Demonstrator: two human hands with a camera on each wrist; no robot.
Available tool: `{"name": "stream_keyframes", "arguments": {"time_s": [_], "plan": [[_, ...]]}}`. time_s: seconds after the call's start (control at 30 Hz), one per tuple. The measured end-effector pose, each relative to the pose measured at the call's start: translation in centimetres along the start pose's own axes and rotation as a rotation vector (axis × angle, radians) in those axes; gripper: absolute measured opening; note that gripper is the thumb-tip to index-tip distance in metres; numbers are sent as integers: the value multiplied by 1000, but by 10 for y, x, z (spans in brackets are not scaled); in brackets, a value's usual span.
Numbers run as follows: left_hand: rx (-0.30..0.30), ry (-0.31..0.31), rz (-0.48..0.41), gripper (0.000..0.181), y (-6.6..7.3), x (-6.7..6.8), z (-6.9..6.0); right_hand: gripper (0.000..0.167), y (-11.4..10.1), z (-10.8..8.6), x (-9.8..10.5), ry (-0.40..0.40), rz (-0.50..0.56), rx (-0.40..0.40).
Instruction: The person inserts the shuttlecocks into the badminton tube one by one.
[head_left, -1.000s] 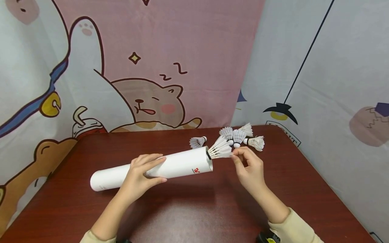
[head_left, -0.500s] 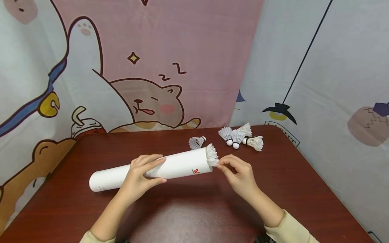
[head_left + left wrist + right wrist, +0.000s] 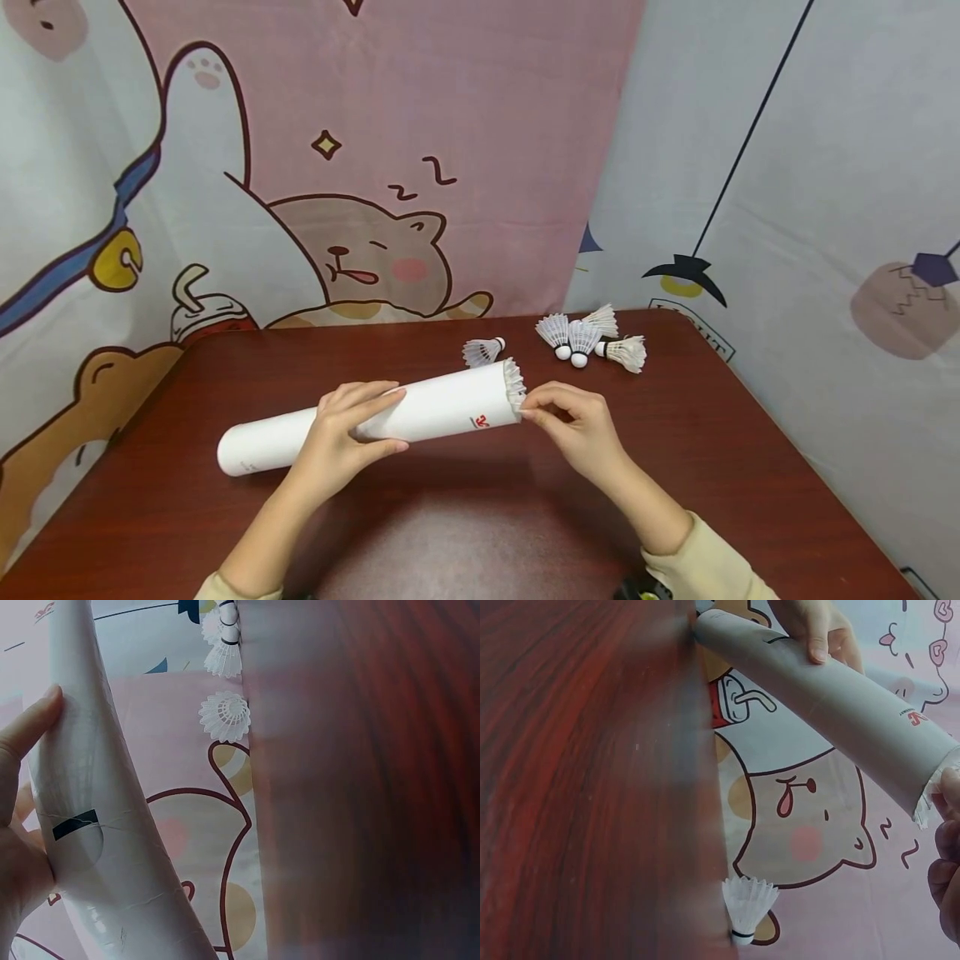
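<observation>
I watch a glossy red-brown worktop [image 3: 442, 542] backed by cartoon-printed cloth [image 3: 510, 167]. The left hand [image 3: 341, 429] is clamped round a white tube [image 3: 446, 410], held aslant between the worktop's left edge and middle; the right hand [image 3: 577, 423] pinches a feathered shuttlecock [image 3: 514, 382] in its mouth. A loose shuttlecock [image 3: 481, 352] lies near the far edge, four others [image 3: 583, 337] near the far right corner.

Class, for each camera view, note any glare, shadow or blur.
Head view: pale glare on the red-brown wooden table at bottom centre, soft shadow below the long white cylindrical tube; left wrist view: table hazy and smeared, outlines on the pink-and-white cartoon backdrop clearer; right wrist view: table streaky and blurred, pale haze along its edge.
</observation>
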State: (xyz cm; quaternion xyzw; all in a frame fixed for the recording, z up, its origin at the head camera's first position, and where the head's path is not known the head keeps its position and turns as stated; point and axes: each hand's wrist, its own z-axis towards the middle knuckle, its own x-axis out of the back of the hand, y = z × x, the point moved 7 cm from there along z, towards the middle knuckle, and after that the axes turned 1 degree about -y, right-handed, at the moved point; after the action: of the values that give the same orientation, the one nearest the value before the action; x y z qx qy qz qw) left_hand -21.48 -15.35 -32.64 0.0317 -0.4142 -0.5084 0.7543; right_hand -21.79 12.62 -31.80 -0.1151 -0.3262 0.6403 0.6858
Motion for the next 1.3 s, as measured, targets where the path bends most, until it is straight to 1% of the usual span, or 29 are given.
{"name": "stream_keyframes", "arguments": {"time_s": [0.2, 0.27, 0.4, 0.5, 0.6, 0.8, 0.9, 1.0, 1.07, 1.2, 1.3], "plan": [[23, -6, -14, 66, -1, 1, 0, 18, 0, 2, -5, -9, 29, -18], [22, -8, -17, 65, -1, 1, 0, 15, 2, 2, -6, -14, 36, -18], [14, -12, -16, 65, 0, -1, 0, 17, 5, 1, -7, -21, 60, -8], [6, -23, -12, 64, 0, -3, -1, 26, 5, 1, -10, -41, 89, -26], [2, -40, -8, 63, 0, -6, -1, 30, 2, 2, -13, -66, 111, -44], [-9, -46, -2, 62, 0, -9, -1, 27, -15, 9, -12, -93, 123, -79], [-12, -48, -3, 62, 1, -9, 0, 24, -12, 9, -8, -98, 135, -124], [-9, -46, 4, 63, 0, -8, 0, 20, -3, 8, -2, -83, 117, -167], [-8, -44, 8, 63, -1, -8, 0, 18, 4, 7, 3, -55, 78, -203], [-11, -42, 10, 63, -1, -7, -1, 13, 16, 7, 19, 28, -43, -284], [-12, -44, 10, 63, -1, -7, -1, 11, 26, 5, 31, 98, -98, -343]]}}
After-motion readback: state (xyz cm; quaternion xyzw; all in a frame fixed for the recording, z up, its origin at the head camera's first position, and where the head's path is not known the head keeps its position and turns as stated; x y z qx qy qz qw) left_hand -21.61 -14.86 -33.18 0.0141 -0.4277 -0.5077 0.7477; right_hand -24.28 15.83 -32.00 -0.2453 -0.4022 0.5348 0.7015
